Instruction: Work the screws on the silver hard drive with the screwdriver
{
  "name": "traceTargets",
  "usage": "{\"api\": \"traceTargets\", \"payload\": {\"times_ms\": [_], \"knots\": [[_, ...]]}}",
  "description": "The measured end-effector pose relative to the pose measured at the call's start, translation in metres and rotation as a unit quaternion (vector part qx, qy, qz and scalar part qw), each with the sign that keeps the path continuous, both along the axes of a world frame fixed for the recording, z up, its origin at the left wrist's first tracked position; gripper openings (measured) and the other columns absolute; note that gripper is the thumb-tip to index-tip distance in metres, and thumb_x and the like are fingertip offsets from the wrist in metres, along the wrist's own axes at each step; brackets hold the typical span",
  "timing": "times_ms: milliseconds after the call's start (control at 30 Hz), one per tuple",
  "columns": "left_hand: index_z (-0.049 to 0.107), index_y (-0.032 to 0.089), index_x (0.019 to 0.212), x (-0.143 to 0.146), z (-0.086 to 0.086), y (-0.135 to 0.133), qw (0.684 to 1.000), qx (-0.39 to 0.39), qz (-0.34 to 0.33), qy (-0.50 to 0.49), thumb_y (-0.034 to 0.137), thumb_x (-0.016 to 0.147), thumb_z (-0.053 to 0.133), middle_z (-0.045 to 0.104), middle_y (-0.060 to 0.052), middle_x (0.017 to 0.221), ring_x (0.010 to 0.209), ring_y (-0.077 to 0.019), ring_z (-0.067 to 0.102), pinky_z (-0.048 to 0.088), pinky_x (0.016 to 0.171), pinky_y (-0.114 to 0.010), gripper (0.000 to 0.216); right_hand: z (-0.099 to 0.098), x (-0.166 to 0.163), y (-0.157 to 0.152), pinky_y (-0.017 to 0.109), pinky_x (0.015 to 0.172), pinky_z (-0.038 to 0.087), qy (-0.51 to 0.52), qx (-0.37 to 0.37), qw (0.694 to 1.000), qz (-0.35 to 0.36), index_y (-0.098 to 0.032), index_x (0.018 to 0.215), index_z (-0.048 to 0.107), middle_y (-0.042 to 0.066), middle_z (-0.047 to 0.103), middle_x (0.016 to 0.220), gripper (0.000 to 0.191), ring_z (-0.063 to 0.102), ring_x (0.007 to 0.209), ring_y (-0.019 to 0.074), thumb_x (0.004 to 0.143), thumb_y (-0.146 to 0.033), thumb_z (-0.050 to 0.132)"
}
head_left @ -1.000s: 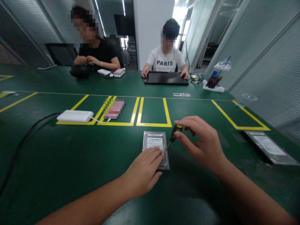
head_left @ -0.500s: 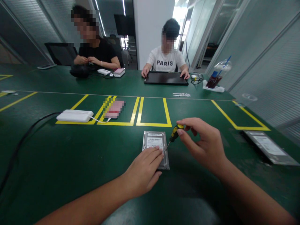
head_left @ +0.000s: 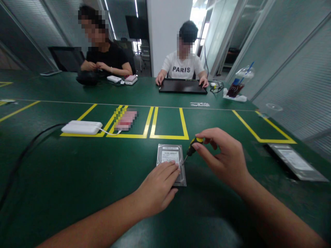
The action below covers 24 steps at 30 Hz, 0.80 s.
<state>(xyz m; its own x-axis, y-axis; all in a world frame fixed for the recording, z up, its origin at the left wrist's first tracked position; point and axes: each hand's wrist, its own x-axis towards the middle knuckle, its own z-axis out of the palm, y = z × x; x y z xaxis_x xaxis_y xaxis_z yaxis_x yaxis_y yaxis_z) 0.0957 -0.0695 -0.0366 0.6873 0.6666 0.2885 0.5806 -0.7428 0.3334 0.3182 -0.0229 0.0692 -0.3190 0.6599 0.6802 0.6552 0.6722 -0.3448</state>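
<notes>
A silver hard drive (head_left: 169,148) with a white label lies flat on the green table in front of me. My left hand (head_left: 159,186) rests across its lower part, fingers stretched out flat on top and the thumb near its bottom edge. Between thumb and fingertips, my right hand (head_left: 222,155) grips a small screwdriver (head_left: 193,146) with a black and yellow handle. The screwdriver leans, its thin shaft pointing down and left to the drive's right edge. Whether the tip sits in a screw is too small to tell.
Another hard drive (head_left: 297,162) lies at the right. Left of centre are a white power bank (head_left: 82,127) with cables and a blurred pink device (head_left: 126,120). Across the table sit two people, one touching a black panel (head_left: 183,86). A drink cup (head_left: 236,86) stands at the far right.
Both hands and the hard drive keep nearly the same places. The screwdriver's handle looks slightly turned in my right fingers, and the whole view has shifted a little.
</notes>
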Motion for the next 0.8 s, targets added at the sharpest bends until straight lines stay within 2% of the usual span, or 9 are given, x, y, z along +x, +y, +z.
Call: {"api": "traceTargets", "payload": {"times_ms": [433, 533, 667, 800], "knots": [[0.045, 0.011, 0.141, 0.0, 0.0, 0.001, 1.0, 0.002, -0.001, 0.0, 0.022, 0.088, 0.058, 0.048, -0.016, 0.148, 0.14, -0.0302, 0.04, 0.035, 0.117, -0.05, 0.055, -0.003, 0.0, 0.001, 0.027, 0.066, 0.046, 0.011, -0.028, 1.0, -0.003, -0.015, 0.109, 0.064, 0.005, 0.066, 0.09, 0.024, 0.057, 0.077, 0.0136, 0.087, -0.024, 0.067], [0.044, 0.01, 0.142, 0.0, 0.002, 0.001, 1.0, 0.017, -0.003, 0.022, 0.023, 0.09, 0.057, 0.048, -0.016, 0.148, 0.141, -0.0301, 0.039, 0.034, 0.118, -0.05, 0.055, -0.003, 0.001, 0.001, 0.027, 0.065, 0.046, 0.007, -0.053, 0.999, 0.001, -0.016, 0.106, 0.066, 0.004, 0.066, 0.089, 0.022, 0.057, 0.076, 0.0139, 0.086, -0.027, 0.068], [0.048, 0.012, 0.139, -0.001, 0.007, 0.001, 0.996, 0.058, 0.003, 0.062, 0.028, 0.093, 0.055, 0.051, -0.013, 0.146, 0.143, -0.0333, 0.035, 0.023, 0.121, -0.055, 0.049, -0.003, 0.001, 0.001, 0.028, 0.068, 0.047, -0.003, -0.104, 0.995, 0.001, -0.017, 0.103, 0.066, 0.004, 0.067, 0.089, 0.021, 0.058, 0.075, 0.0141, 0.086, -0.029, 0.069], [0.05, 0.012, 0.139, -0.005, 0.015, 0.002, 0.994, 0.073, 0.023, 0.081, 0.037, 0.093, 0.057, 0.051, -0.015, 0.145, 0.139, -0.0357, 0.039, 0.025, 0.118, -0.055, 0.053, -0.004, 0.001, 0.001, 0.028, 0.07, 0.045, -0.021, -0.147, 0.989, -0.004, -0.016, 0.095, 0.066, 0.003, 0.065, 0.087, 0.018, 0.057, 0.077, 0.0147, 0.087, -0.032, 0.067]]}}
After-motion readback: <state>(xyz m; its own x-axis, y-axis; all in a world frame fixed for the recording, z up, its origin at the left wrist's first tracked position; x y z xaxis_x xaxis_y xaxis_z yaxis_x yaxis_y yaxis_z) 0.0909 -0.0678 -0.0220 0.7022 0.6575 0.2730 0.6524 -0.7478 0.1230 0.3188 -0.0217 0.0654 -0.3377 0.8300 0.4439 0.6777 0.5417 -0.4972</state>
